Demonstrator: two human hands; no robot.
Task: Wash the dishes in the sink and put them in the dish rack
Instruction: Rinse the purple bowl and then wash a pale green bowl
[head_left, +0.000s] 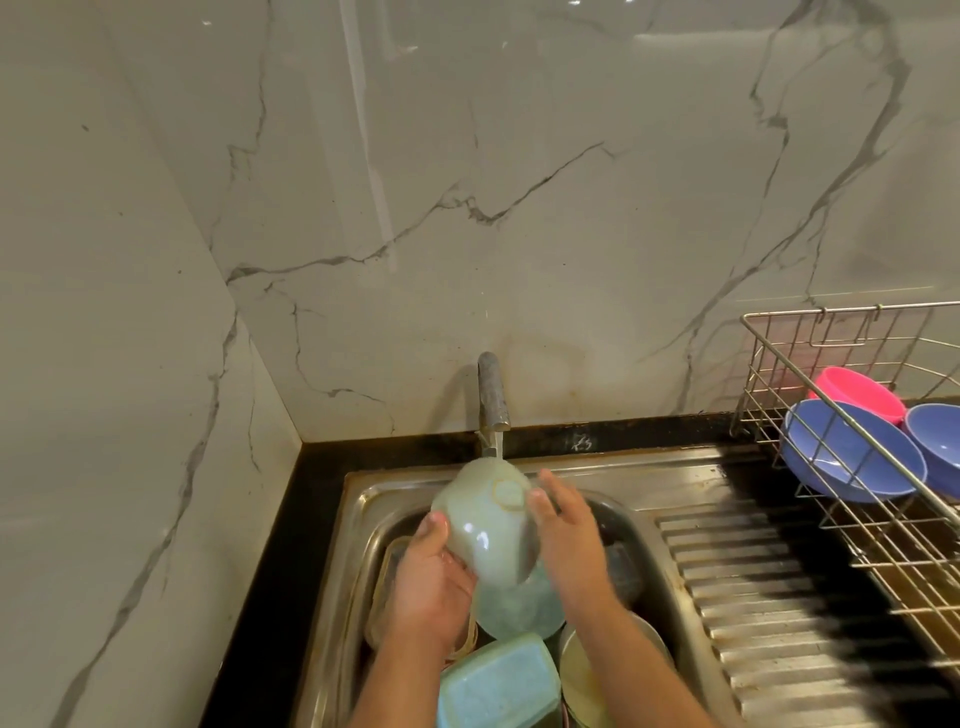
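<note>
Marble-veined wall fills upper frame; black surface edged around steel sink at lower centre. Pale green bowl held upturned under tap, base facing camera. Bowl gripped from below by left hand, thumb on outer wall. Right hand laid flat against bowl's right side, fingers straight. More dishes lying in sink below. Dish rack at right, blue bowls and pink bowl stacked inside.
</note>
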